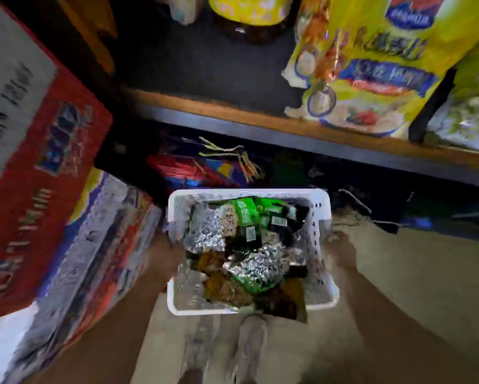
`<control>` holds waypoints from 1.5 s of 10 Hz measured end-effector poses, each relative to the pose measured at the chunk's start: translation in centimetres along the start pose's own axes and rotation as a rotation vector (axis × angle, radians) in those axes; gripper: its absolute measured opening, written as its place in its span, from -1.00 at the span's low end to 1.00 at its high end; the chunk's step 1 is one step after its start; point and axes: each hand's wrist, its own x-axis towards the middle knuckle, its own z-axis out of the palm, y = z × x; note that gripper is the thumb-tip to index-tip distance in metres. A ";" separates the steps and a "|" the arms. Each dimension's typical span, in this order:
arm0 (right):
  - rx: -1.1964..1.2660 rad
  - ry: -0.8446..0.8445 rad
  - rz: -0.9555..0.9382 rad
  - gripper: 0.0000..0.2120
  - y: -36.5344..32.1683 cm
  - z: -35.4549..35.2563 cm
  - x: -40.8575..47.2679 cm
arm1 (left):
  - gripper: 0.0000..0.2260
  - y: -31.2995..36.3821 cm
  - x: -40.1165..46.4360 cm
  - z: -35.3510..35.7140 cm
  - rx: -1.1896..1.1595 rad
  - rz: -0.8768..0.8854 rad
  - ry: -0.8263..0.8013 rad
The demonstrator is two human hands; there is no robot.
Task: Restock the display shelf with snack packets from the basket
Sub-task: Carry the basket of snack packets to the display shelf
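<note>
Nearest, at the bottom edge: two pale shoes [250, 347] on a tan floor [415, 273], blurred by motion. Just above them, a white perforated basket [320, 245], held at both sides over the floor. At its left wall, the left hand [171, 256], forearm running down to the lower left corner; at its right wall, the right hand [340, 250], forearm running to the lower right. Fingers of both hands smeared and partly hidden behind the basket walls, so cannot tell whether spread, pressed together or curled round the rim (only that each hand meets its side of the basket). Inside the basket, a loose heap of snack packets [246, 239]: green ones toward the far end, crinkled silver foil in the middle, brown and dark ones toward the near end, some with small white labels.

Left of the basket, stacked cartons: a grey-and-blue printed one [99, 245] low down, touching or nearly touching the left forearm, and a big red carton [39, 176] with a white top face above it, tilted in the wide-angle view.

Beyond the basket, a dark lower bay with a red and blue packet [194, 170] lying in shadow. Above that, the brown front edge of the display shelf [232, 109] crossing the view. On the shelf at right, a large yellow bag [371, 65] with blue lettering, standing upright; beside it at far right, a pale green-printed bag [471, 106]. Farther back at top centre, a yellow tub-like pack [249, 9], blurred.
</note>
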 end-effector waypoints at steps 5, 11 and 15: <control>0.301 -0.114 0.228 -0.65 4.9 -7.4 -11.4 | -0.69 4.5 -11.4 -4.6 0.315 0.108 -0.046; 1.092 0.391 0.556 -0.84 22.8 -32.2 -25.9 | -0.59 29.0 -37.9 12.9 0.681 0.895 -0.643; 1.219 0.708 0.758 -0.70 41.6 -54.5 -17.2 | -0.75 41.4 -58.0 46.4 0.797 0.902 -0.916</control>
